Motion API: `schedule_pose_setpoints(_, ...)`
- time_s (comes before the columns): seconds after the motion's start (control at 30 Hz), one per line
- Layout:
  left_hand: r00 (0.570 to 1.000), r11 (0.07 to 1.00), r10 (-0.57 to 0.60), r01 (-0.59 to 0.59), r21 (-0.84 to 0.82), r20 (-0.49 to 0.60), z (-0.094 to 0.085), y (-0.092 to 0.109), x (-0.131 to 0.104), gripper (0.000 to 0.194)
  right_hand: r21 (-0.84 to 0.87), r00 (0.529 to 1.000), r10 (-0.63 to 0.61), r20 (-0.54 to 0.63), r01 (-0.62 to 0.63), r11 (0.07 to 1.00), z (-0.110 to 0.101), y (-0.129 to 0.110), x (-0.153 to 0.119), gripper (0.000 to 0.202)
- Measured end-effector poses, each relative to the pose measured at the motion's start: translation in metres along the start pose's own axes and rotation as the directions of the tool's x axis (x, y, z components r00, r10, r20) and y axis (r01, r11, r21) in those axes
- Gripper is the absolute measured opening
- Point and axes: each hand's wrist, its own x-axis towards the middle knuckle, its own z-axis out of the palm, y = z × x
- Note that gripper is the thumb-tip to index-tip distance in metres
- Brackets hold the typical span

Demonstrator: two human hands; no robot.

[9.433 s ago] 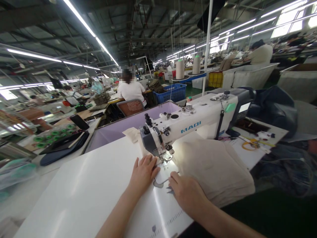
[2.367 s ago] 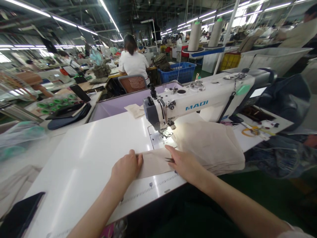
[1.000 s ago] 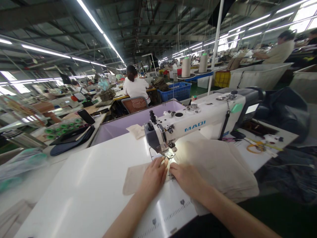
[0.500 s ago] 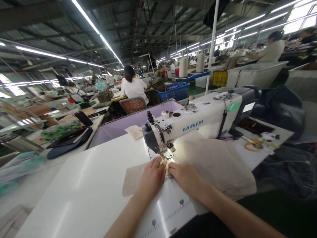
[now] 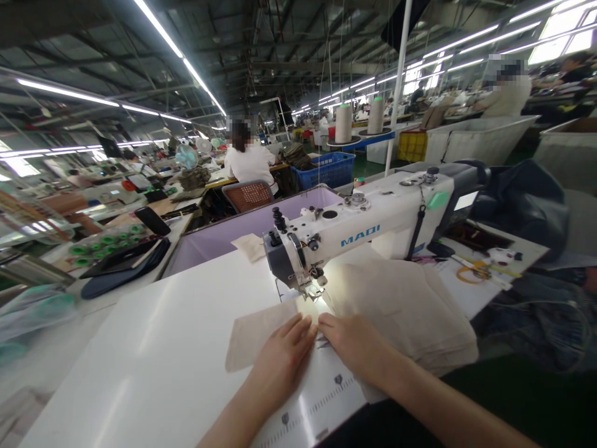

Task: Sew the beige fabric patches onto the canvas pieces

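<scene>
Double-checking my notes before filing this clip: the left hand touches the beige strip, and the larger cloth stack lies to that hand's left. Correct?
Wrong side: the head view shows the larger cloth stack to the left hand's right. The rest stands.

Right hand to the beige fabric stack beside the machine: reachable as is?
Likely yes. The right hand is right beside the beige fabric stack, and nothing visible stands between them; the sewing machine rises on the stack's far side.

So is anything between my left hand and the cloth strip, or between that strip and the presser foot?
Nothing visible: your left hand rests on the cloth strip, whose lit end appears to reach the presser foot.
</scene>
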Motion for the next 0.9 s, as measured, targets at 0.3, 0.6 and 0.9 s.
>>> schedule_pose_setpoints(0.3, 1.000, 0.999, -0.009, 0.009, -0.041, -0.006, -0.006, -0.014, 0.014, 0.032, -0.018, 0.999, 0.037, -0.022, -0.038, 0.999, 0.000, 0.004, 0.016, 0.019)
schedule_pose_setpoints(0.6, 0.999, 0.992, -0.041, 0.041, -0.115, 0.001, -0.006, -0.040, 0.030, 0.030, -0.036, 0.998, 0.044, -0.040, -0.045, 0.998, -0.008, 0.004, 0.034, 0.020)
schedule_pose_setpoints(0.9, 0.998, 0.986, -0.068, 0.066, -0.155, -0.009, -0.004, -0.055, 0.039, 0.030, -0.041, 0.998, 0.031, -0.048, -0.033, 0.999, -0.005, 0.002, 0.028, 0.020)
